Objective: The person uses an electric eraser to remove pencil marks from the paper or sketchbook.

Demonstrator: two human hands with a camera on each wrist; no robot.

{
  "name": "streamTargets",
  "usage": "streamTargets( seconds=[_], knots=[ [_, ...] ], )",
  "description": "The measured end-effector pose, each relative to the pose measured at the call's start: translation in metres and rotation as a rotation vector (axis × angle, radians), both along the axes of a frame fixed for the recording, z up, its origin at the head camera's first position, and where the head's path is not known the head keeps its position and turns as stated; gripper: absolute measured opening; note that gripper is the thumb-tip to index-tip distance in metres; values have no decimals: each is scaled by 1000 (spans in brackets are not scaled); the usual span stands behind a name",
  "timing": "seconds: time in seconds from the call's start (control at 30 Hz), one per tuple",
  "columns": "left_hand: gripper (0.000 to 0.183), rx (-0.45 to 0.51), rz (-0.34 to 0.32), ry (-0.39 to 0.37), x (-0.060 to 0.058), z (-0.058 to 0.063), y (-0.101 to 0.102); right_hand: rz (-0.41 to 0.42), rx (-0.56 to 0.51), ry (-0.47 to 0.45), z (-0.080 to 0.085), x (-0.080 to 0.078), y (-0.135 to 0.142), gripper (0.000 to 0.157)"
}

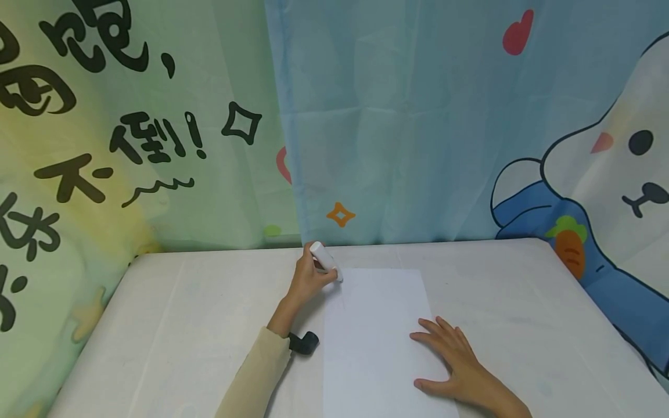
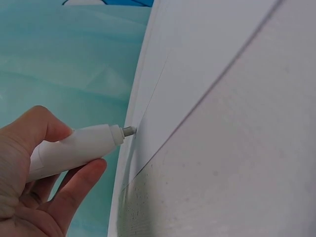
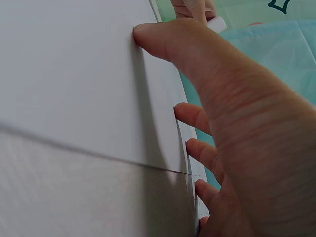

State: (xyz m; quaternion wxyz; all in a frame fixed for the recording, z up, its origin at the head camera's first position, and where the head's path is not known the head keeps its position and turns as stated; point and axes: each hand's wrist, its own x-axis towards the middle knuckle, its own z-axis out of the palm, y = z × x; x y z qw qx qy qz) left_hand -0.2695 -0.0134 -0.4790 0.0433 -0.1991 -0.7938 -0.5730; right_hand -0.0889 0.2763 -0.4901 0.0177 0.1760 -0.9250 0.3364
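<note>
My left hand (image 1: pixel 305 283) holds a thick white electric eraser (image 1: pixel 323 256) between thumb and fingers near the top left corner of a white sheet of paper (image 1: pixel 373 342). In the left wrist view the grey tip (image 2: pixel 129 131) of the eraser meets the sheet at the end of a thin straight line (image 2: pixel 157 81). My right hand (image 1: pixel 457 366) is spread over the sheet's right edge. Its thumb (image 3: pixel 153 37) rests on the paper, and the other fingertips lie at or just past the edge.
A white-covered table (image 1: pixel 219 307) lies under the paper. Behind it hangs a printed curtain (image 1: pixel 397 128) with lettering and a cartoon animal. A black band with a small camera (image 1: pixel 305 343) sits on the left wrist, close to the paper's left edge.
</note>
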Motion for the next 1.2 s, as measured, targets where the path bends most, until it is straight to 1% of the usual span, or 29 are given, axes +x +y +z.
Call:
streamTargets(
  seconds=[0.33,0.43,0.53,0.57,0.63,0.7,0.77,0.8,0.93,1.07,1.2],
  knots=[
    [55,31,-18,-15,1,1,0,7,2,28,-3,1,1,68],
    [55,30,-22,-5,1,0,-1,12,-3,43,-4,1,1,68],
    [53,47,-46,30,-1,-2,-2,13,0,47,-4,1,1,68],
    [51,58,-59,67,-5,-11,-3,13,2,47,-4,1,1,68],
    [51,80,-80,79,-6,-12,-4,12,4,46,-4,1,1,68],
    [51,85,-84,84,-6,-12,-4,14,3,52,-5,1,1,68],
    [53,79,-77,62,-5,-11,-3,17,-1,61,-5,1,1,68],
    [54,71,-66,29,-1,-3,-3,19,-3,64,-5,1,1,67],
    [55,69,-45,-7,0,-1,-1,17,0,62,-4,1,1,67],
    [55,89,-43,-13,0,-1,-1,9,9,53,-4,1,1,67],
    [53,74,-45,-9,0,-1,-1,10,11,59,-4,1,1,67]
  ],
)
